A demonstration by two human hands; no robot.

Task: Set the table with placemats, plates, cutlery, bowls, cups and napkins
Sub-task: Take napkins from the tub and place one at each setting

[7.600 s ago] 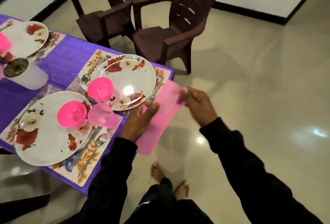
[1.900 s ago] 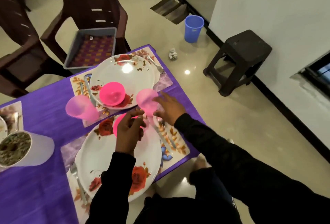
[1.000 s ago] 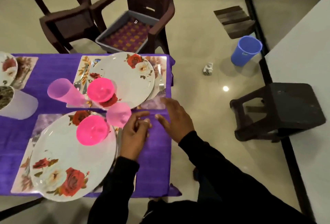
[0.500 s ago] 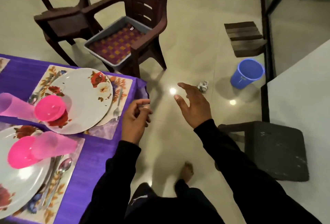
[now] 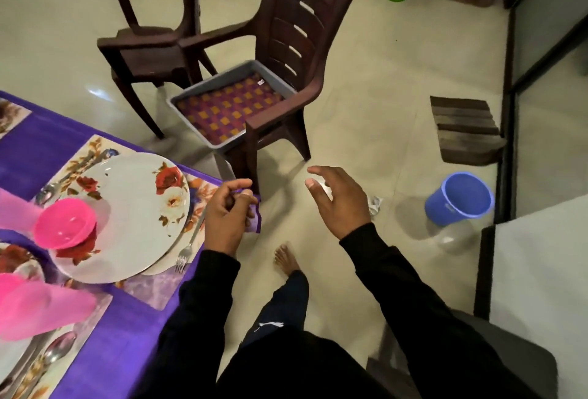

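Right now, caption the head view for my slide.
Both hands, left and right, empty beside a floral plate bearing a pink bowl.

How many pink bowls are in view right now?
2. One pink bowl stands on the floral plate near the table corner; a second pink bowl is cut off at the left edge. More may lie outside the frame.
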